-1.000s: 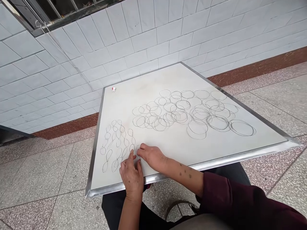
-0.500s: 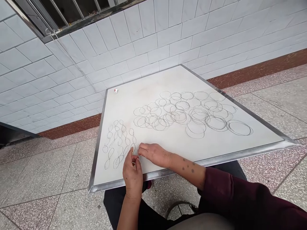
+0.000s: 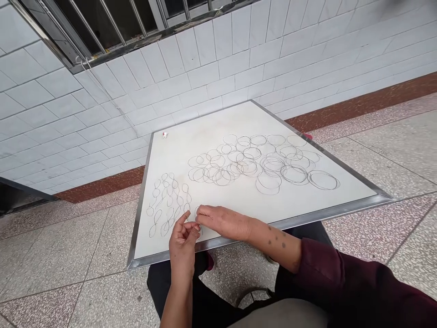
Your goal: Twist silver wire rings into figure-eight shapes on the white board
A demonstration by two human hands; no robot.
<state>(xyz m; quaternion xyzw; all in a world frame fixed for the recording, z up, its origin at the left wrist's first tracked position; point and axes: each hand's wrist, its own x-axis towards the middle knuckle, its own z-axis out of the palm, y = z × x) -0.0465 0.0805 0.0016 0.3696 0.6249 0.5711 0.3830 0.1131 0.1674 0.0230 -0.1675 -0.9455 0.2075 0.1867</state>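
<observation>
Near the front edge of the white board, my left hand (image 3: 184,241) pinches a thin dark wire loop (image 3: 200,230) between thumb and finger. My right hand (image 3: 223,221) meets it from the right, its fingertips closed on the upper part of the same loop. Several twisted, figure-eight wire pieces (image 3: 155,223) lie left of my hands. Many round wire rings (image 3: 268,183) overlap across the middle and right of the board.
The metal-edged white board (image 3: 205,127) stands against a tiled wall (image 3: 205,68) below a barred window. A small white and red object (image 3: 165,135) sits at its far left corner. My legs are under the near edge.
The view has shifted slightly, so the board's right side appears further left. My hands remain together, and the wire loop now shows more clearly between them.
</observation>
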